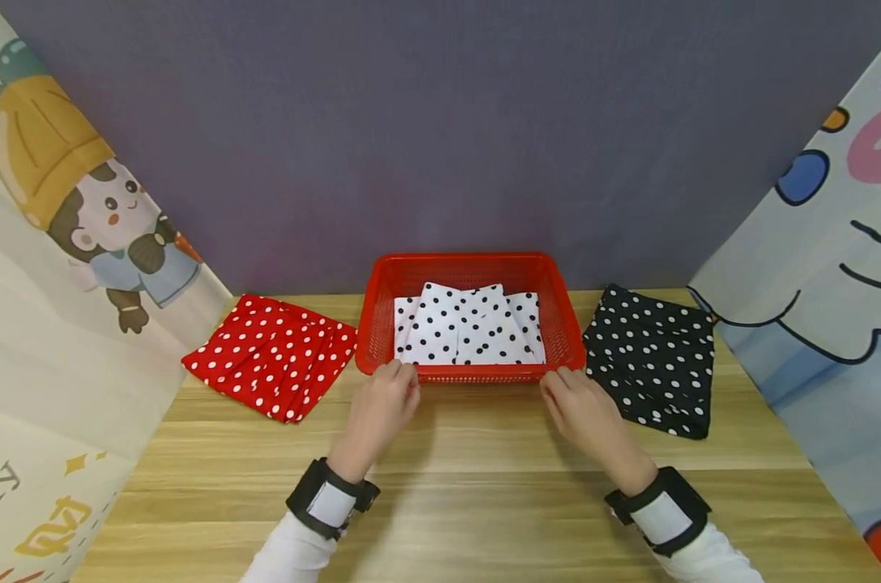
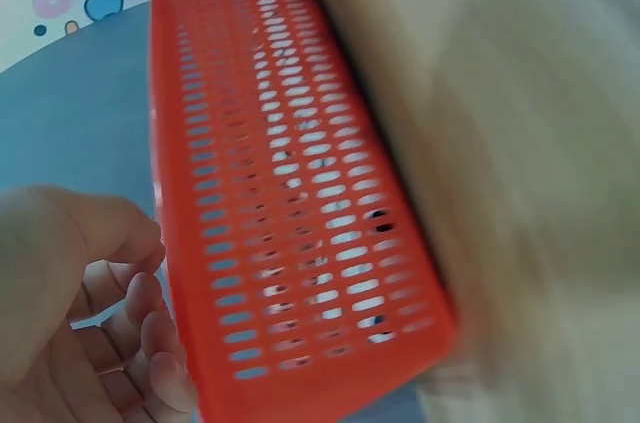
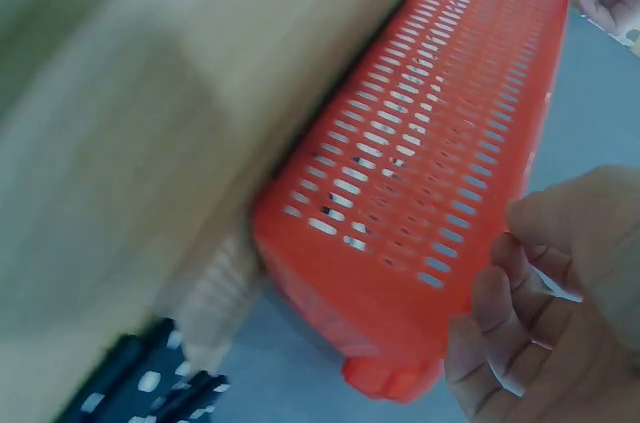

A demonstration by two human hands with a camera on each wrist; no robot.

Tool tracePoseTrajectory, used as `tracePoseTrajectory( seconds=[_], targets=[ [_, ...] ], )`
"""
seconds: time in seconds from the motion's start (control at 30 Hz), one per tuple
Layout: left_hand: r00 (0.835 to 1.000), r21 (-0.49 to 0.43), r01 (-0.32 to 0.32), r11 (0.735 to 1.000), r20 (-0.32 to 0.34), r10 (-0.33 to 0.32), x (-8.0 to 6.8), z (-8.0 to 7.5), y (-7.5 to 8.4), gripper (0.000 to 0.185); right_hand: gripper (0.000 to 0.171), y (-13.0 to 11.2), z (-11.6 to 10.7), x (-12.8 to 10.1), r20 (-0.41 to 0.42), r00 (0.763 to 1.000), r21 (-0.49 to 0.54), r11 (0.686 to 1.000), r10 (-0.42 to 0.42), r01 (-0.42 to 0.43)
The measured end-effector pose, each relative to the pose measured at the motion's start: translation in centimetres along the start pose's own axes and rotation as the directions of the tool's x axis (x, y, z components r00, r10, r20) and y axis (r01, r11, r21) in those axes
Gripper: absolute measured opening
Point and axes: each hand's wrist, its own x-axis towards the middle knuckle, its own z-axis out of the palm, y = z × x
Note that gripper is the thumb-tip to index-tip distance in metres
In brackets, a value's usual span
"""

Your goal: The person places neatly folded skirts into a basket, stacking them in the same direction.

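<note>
Presently, notes by item:
Basket: red slotted plastic basket (image 1: 557, 304) sits mid-table on the pale wooden tabletop (image 1: 477, 486), against the grey back wall.
Contents: folded white cloth with black polka dots (image 1: 470, 328) lies inside it.
Left hand: left hand (image 1: 382, 405) at the basket's near rim, left corner; fingers loosely curled, touching or just short of the rim, cannot tell which.
Right hand: right hand (image 1: 582, 413) at the near right corner, fingers likewise relaxed, nothing gripped.
Flanks: red white-dotted folded cloth (image 1: 273, 356) left of basket; black white-dotted folded cloth (image 1: 652, 360) right.
</note>
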Motion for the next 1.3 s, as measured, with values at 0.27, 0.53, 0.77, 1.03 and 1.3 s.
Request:
tracePoseTrajectory(
  seconds=[0.27, 0.53, 0.77, 1.03, 1.3],
  targets=[
    [0.999, 0.003, 0.012, 1.000, 0.052, -0.012, -2.5, 1.2, 0.4, 0.012, 0.014, 0.6, 1.3, -2.4, 0.026, 1.000, 0.017, 1.000, 0.016, -0.016],
    [1.000, -0.019, 0.017, 1.000, 0.027, -0.017, -4.0, 1.9, 0.2, 0.013, 0.019, 1.8, 2.2, -4.3, -0.011, 1.000, 0.058, 0.998, 0.016, -0.015],
    [0.999, -0.036, 0.042, 0.998, 0.036, -0.041, -5.0, 2.3, 0.2, 0.013, 0.019, 3.2, 1.8, -5.5, -0.021, 0.997, 0.046, 0.997, 0.070, -0.069],
    [0.996, -0.055, 0.028, 0.998, 0.082, -0.024, -5.5, 2.2, 0.5, 0.022, 0.031, 6.8, 1.3, -6.4, -0.001, 0.981, -0.007, 0.981, 0.194, -0.194],
    [0.997, -0.100, -0.014, 0.995, 0.079, 0.022, -5.4, 2.2, 0.9, 0.031, 0.048, 10.8, 1.2, -7.5, 0.066, 0.939, -0.068, 0.941, 0.336, -0.332]
  ],
)
